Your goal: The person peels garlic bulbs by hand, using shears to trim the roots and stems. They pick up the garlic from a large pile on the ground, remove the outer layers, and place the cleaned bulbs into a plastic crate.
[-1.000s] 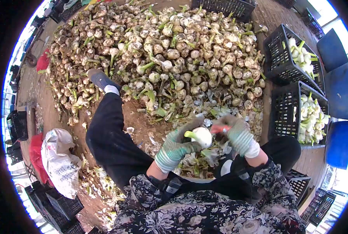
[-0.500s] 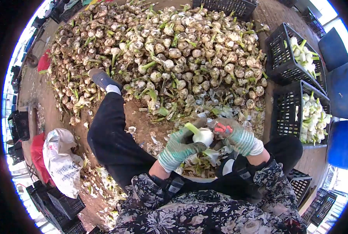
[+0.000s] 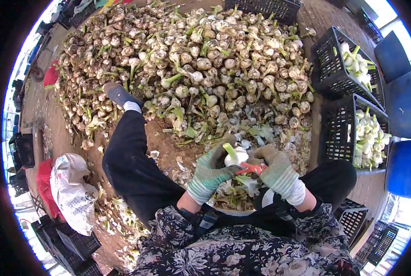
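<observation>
The left hand [image 3: 209, 174]'s fingers wrap a garlic bulb [image 3: 235, 157] in front of the body, above loose peelings [image 3: 236, 197]; the right hand [image 3: 278, 168]'s fingers grip a red tool [image 3: 252, 169] close beside it. The bulb looks light, firm and slick, probably best held round its sides. Its stem [image 3: 229, 148] points forward and left, along its long axis.

- Catching only part of the white bulb [image 3: 233, 158], wrapped by the left hand [image 3: 210, 175].
- Losing some of the red tool [image 3: 252, 168] inside the right hand [image 3: 280, 171].
- Can't read the print [image 3: 60, 175] on the white sack [image 3: 74, 198].
- Losing the floral shirt [image 3: 242, 253] off the bottom edge.
</observation>
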A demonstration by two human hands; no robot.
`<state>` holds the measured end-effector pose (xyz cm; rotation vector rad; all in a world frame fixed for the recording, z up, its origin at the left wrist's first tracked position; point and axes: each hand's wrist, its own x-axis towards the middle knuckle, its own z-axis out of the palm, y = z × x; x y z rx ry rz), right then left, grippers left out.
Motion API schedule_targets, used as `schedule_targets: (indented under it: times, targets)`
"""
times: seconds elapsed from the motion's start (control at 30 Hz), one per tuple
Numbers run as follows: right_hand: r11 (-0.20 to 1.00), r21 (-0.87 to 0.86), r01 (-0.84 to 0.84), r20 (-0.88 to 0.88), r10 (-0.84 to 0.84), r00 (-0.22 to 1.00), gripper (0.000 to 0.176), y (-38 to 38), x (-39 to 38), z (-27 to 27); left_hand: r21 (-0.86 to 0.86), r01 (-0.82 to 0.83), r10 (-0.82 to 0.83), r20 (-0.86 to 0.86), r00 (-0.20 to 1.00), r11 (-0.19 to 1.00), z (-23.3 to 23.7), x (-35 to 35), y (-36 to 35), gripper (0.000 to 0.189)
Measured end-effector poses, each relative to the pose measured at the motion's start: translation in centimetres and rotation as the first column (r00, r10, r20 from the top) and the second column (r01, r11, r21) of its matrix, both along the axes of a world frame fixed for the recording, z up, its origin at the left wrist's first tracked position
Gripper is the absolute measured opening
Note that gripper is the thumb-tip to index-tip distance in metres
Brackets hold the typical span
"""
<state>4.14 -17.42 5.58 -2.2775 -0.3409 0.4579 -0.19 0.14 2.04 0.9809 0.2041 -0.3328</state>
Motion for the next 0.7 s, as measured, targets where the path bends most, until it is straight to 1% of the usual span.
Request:
schedule_targets:
  times: [0.03,0.07,0.1,0.13,0.17,0.2,0.23,0.27,0.3,0.33,0.37,0.4,0.43,0.47,0.5,0.53,0.57,0.6,0.63,0.67,0.7]
  targets:
    - [1.0,0.0,0.0,-0.001,0.0,1.0,0.029,0.2,0.0,0.5,0.062,-0.021,0.018,0.035,0.999,0.998,0.0,0.0,-0.1,0.071]
    - [0.999,0.035,0.011,-0.061,-0.009,0.998,0.03,0.4,0.1,0.8,0.125,-0.044,0.035,0.071,0.997,0.991,0.1,-0.1,-0.1,0.074]
    - [0.997,0.07,0.024,-0.123,-0.016,0.992,0.031,0.5,0.3,0.9,0.126,-0.044,0.035,0.069,0.997,0.991,0.2,-0.2,0.0,0.074]
    - [0.999,0.034,0.008,-0.209,-0.001,0.978,0.031,0.2,0.7,0.3,0.116,-0.039,0.038,0.012,0.999,0.992,0.5,-0.1,0.1,0.075]
    - [0.999,0.034,0.008,-0.208,-0.001,0.978,0.031,-0.2,1.1,0.2,0.104,-0.035,0.04,-0.043,0.998,0.994,0.7,-0.1,0.1,0.076]
    - [0.959,0.243,0.143,-0.446,-0.02,0.895,0.032,-0.5,1.6,0.2,0.103,-0.035,0.039,-0.039,0.998,0.994,0.7,0.0,0.1,0.076]
    - [0.863,0.396,0.314,-0.654,0.026,0.756,0.034,-0.6,1.8,0.3,0.09,-0.052,0.055,-0.03,0.998,0.995,0.6,0.1,0.1,0.078]
    - [0.809,0.508,0.295,-0.605,0.092,0.791,0.039,-0.6,1.4,0.4,0.077,-0.067,0.07,-0.027,0.997,0.995,0.5,-0.1,0.0,0.079]
    - [0.81,0.505,0.298,-0.609,0.09,0.788,0.039,-0.7,1.4,0.1,0.075,-0.066,0.069,-0.032,0.997,0.995,0.3,-0.2,-0.1,0.079]
    - [0.882,0.47,0.037,-0.416,0.185,0.891,0.044,-1.0,1.7,-0.5,0.049,-0.055,0.055,-0.019,0.998,0.997,0.1,-0.3,-0.1,0.079]
    - [0.904,0.368,-0.216,-0.213,0.308,0.927,0.049,-1.3,1.9,-1.2,0.023,-0.043,0.043,-0.004,0.999,0.999,0.0,-0.3,0.0,0.078]
    - [0.881,0.458,0.121,-0.635,0.229,0.738,0.05,-1.2,2.1,-2.0,-0.046,-0.044,0.044,-0.008,0.999,0.998,-0.2,-0.4,0.2,0.077]
    - [0.881,0.458,0.118,-0.635,0.231,0.738,0.05,-1.7,2.1,-2.2,-0.046,-0.047,0.047,-0.007,0.999,0.998,-0.1,-0.4,0.3,0.077]
    - [0.872,0.49,0.005,-0.463,0.255,0.849,0.048,-2.0,2.1,-2.1,-0.08,-0.054,0.053,-0.021,0.998,0.995,0.0,-0.3,0.4,0.076]
    - [0.86,0.498,-0.112,-0.271,0.278,0.922,0.046,-2.0,2.0,-1.9,-0.114,-0.061,0.058,-0.035,0.998,0.992,0.1,-0.2,0.5,0.076]
    - [0.708,0.677,0.202,-0.443,0.174,0.879,0.037,-1.0,1.3,-2.0,-0.114,-0.064,0.06,-0.035,0.998,0.991,0.2,-0.2,0.4,0.076]
    - [0.708,0.677,0.201,-0.444,0.174,0.879,0.037,-0.6,1.0,-1.5,-0.064,-0.075,0.072,-0.034,0.997,0.995,0.4,-0.2,0.1,0.076]
    - [0.923,0.355,0.15,-0.459,0.032,0.888,0.033,0.4,0.9,1.3,-0.015,-0.084,0.084,-0.035,0.996,0.996,0.5,-0.2,-0.1,0.077]
    - [0.994,-0.025,0.105,-0.418,-0.106,0.902,0.03,0.9,0.9,2.7,-0.015,-0.082,0.081,-0.036,0.996,0.997,0.4,-0.2,-0.3,0.077]
    - [0.998,-0.054,-0.03,-0.033,0.029,0.999,0.023,0.2,0.3,0.7,0.002,-0.082,0.082,-0.018,0.996,0.997,0.2,-0.3,-0.4,0.077]
    - [0.998,-0.053,-0.029,-0.032,0.027,0.999,0.023,0.1,0.5,0.5,0.02,-0.083,0.083,0.001,0.997,0.996,0.1,-0.3,-0.4,0.078]
